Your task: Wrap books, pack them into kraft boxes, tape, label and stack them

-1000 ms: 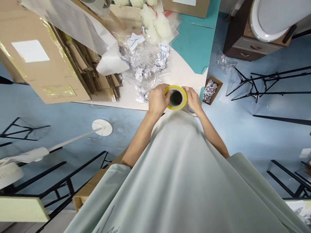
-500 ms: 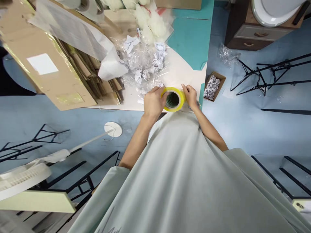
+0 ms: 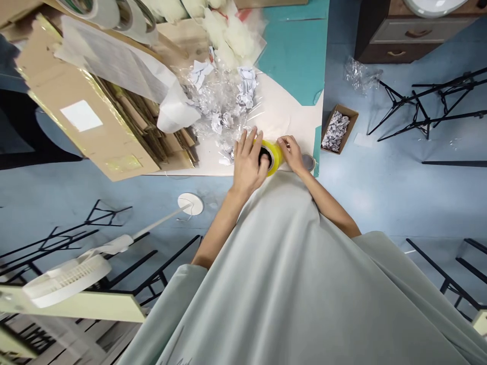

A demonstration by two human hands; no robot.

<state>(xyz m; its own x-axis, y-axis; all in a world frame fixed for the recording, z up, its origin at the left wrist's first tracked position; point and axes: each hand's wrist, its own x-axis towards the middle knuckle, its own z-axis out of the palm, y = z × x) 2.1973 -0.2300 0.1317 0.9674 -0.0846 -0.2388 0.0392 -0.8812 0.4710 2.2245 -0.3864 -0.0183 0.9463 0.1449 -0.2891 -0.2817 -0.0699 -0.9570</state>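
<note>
A roll of yellow packing tape [image 3: 277, 161] is held close in front of my body at the table's near edge. My left hand [image 3: 248, 165] grips its left side, fingers over the rim and thumb at the dark core. On the opposite side, my right hand [image 3: 292, 153] has its fingertips pinched at the tape's outer edge; whether a loose tape end is between them is too small to tell. Beside my right wrist lies a small grey roll [image 3: 308, 162]. Crumpled clear plastic film [image 3: 216, 96] and crumpled white paper [image 3: 247, 87] lie beyond my hands.
Flattened cardboard in a carton [image 3: 102, 116] stands at left, with white sheeting [image 3: 160, 86] over it. More tape rolls [image 3: 133, 20] are behind. A teal mat [image 3: 292, 56] covers the table's far right. On the floor are a paper-filled box [image 3: 338, 129] and a white fan [image 3: 72, 276].
My left hand has shifted its hold, its fingers now more spread over the roll. The roll has tilted, and my right fingertips have moved slightly left along its edge. The view has shifted slightly.
</note>
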